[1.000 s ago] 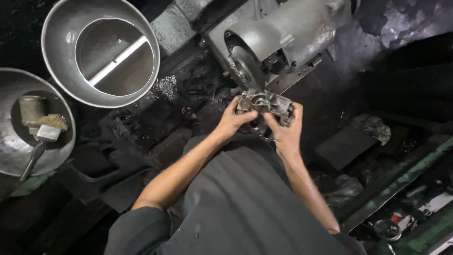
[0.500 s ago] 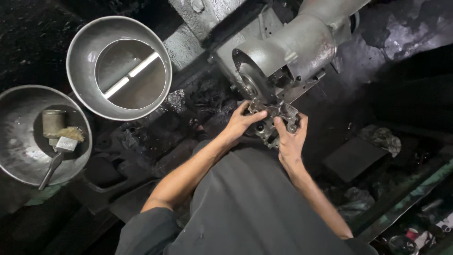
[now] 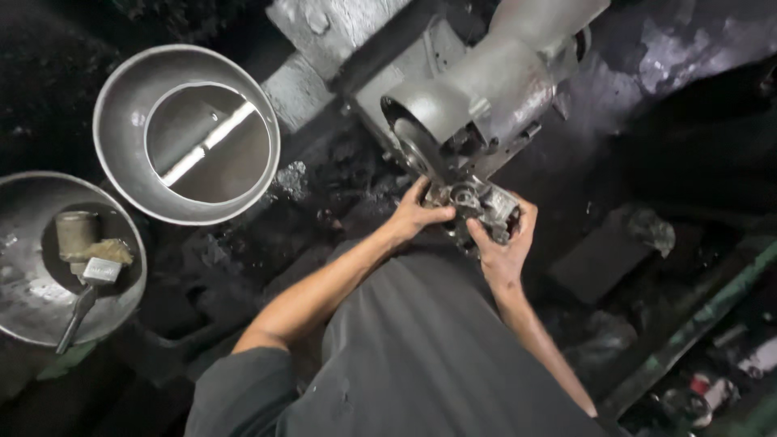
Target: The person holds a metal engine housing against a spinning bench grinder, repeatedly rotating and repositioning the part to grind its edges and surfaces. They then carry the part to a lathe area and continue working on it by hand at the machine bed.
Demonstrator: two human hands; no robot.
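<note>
A small grey metal casting (image 3: 479, 204) with holes and ribs is held between both hands, pressed close to the wheel (image 3: 422, 154) of a grey grinding machine (image 3: 494, 89). My left hand (image 3: 414, 214) grips the casting's left side, fingers curled toward the wheel. My right hand (image 3: 506, 243) wraps its right and lower side. Both forearms reach forward over my dark grey lap.
Two round metal basins sit at the left: an upper one (image 3: 113, 137) with liquid, a lower one (image 3: 24, 299) holding a small cylinder and a brush (image 3: 85, 291). Black greasy debris covers the ground. A dark block (image 3: 595, 263) and a green rail (image 3: 704, 316) lie at the right.
Both hands have carried the casting up from in front of me to the machine's wheel; the view has shifted so the machine and basins sit lower in the frame.
</note>
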